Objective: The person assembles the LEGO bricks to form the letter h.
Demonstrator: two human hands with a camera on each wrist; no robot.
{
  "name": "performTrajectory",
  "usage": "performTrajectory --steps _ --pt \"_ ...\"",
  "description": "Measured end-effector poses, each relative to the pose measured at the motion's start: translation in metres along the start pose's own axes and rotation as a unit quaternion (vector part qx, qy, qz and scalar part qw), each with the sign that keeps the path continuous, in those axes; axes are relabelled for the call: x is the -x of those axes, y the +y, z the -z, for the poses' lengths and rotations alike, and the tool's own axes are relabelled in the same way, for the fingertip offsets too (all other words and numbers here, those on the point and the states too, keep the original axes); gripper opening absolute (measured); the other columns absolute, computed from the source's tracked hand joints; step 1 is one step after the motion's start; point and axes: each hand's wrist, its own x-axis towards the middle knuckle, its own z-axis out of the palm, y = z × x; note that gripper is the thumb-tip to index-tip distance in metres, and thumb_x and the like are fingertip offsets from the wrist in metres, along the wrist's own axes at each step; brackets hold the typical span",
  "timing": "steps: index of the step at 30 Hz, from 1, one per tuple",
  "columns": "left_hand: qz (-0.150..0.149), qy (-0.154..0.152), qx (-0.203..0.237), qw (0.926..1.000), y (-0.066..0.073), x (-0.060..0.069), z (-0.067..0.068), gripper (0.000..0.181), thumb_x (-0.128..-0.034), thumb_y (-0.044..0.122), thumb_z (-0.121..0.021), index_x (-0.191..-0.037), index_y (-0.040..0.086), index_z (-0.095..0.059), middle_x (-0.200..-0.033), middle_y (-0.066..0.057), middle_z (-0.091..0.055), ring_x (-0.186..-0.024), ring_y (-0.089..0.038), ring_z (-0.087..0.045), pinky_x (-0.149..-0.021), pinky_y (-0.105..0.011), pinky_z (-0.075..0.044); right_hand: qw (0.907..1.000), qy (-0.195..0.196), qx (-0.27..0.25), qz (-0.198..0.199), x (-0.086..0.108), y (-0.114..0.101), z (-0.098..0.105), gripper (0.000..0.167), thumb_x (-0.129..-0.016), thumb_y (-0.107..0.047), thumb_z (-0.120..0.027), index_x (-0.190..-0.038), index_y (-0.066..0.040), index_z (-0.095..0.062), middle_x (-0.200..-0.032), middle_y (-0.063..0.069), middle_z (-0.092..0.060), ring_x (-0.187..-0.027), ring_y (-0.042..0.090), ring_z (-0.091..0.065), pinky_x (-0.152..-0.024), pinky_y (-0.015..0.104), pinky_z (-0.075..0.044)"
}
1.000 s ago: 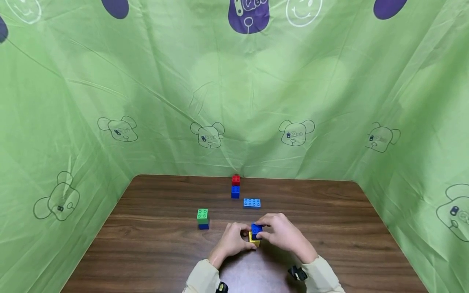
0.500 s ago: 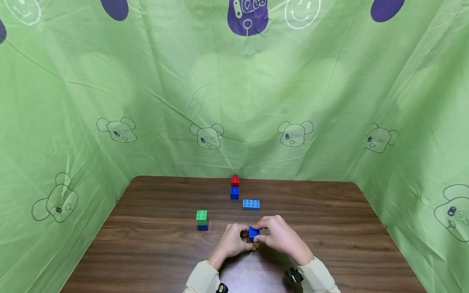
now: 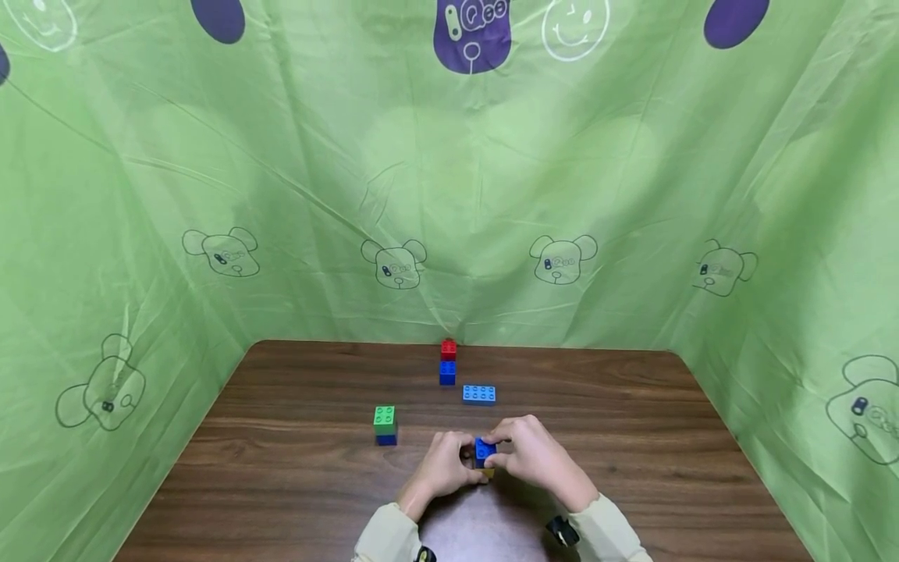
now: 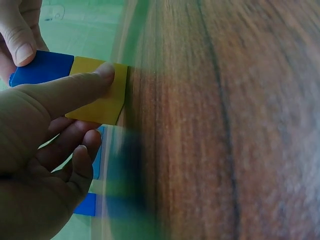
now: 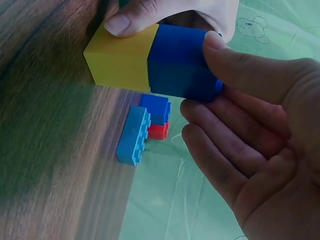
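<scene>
Pale cream sleeves (image 3: 607,529), small black wrist devices (image 3: 563,531)

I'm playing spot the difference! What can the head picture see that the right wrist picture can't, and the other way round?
Only the head picture shows the purple shapes and the right sleeve.

Only the right wrist picture shows the palm side of the right hand and a wide side of the yellow block; the head picture has just a sliver of yellow.

Both show the blue block on the yellow one, the light blue block, another blue block, the red block, the table and some of the left hand.
</scene>
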Motion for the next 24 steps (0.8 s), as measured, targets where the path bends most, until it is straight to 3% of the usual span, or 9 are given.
performTrajectory --steps 7,15,24 --pt "0.000 0.002 0.022 0.9998 -0.001 0.000 -0.002 0.027 -0.0668 0.014 -0.095 -0.081 0.016 -0.072 -0.073 0.002 -0.067 -0.063 0.001 -0.049 -0.058 -0.016 -0.043 0.9998 0.001 0.011 -0.014 -0.001 -0.004 0.001 0.023 -0.075 -0.013 -0.089 -0.096 -0.007 -0.082 -0.088 0.003 -0.077 -0.079 0.017 -0.073 -0.066 0.024 -0.055" --pt "-0.002 0.002 0.027 0.9996 -0.002 0.001 -0.004 0.027 -0.0659 0.011 -0.094 -0.082 0.014 -0.072 -0.072 0.002 -0.067 -0.062 0.002 -0.049 -0.058 -0.016 -0.043 0.9987 -0.004 0.043 -0.027 0.000 -0.012 0.001 0.022 -0.074 -0.014 -0.090 -0.095 -0.008 -0.082 -0.090 0.005 -0.078 -0.082 0.017 -0.073 -0.071 0.029 -0.058" --pt "-0.005 0.003 0.021 0.9998 -0.002 -0.001 -0.003 0.027 -0.0667 0.012 -0.094 -0.082 0.013 -0.072 -0.072 0.008 -0.063 -0.064 -0.001 -0.053 -0.060 -0.017 -0.045 0.9992 0.005 0.027 -0.028 -0.002 -0.007 0.000 0.022 -0.074 -0.014 -0.090 -0.094 -0.008 -0.082 -0.090 0.003 -0.078 -0.083 0.017 -0.073 -0.074 0.030 -0.058"
